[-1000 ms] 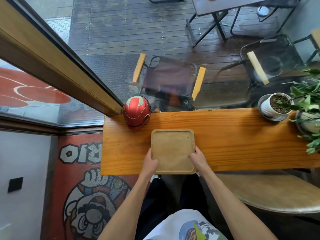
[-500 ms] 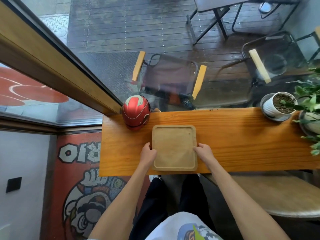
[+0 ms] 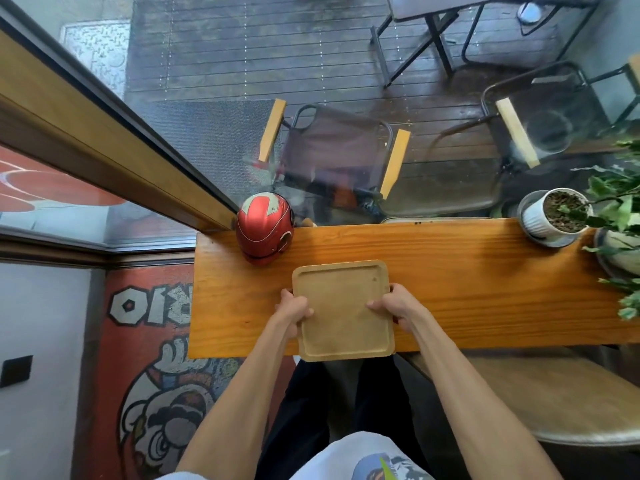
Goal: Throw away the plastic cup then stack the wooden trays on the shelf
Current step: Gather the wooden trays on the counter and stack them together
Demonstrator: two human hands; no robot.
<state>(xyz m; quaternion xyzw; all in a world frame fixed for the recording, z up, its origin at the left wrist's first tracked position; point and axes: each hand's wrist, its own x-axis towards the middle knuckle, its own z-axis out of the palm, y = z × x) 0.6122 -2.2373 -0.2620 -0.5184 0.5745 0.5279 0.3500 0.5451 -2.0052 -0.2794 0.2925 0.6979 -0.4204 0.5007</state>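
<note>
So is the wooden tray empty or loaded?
Empty: the wooden tray shows only bare wood inside its rim, gripped by left hand and right hand.

A long wooden counter point(image 3: 467, 289) ran from 9 to 3 o'clock against a window point(image 3: 242, 81). Beyond the glass at 12 lay dark wet decking point(image 3: 277, 46) with folding chairs point(image 3: 332, 154) and a table point(image 3: 433, 8). A wooden frame point(image 3: 86, 133) slanted at 10. At 7 a cartoon mural point(image 3: 166, 393) covered the floor beside a grey wall point(image 3: 38, 341). A round stool point(image 3: 561, 400) stood at 4.
</note>
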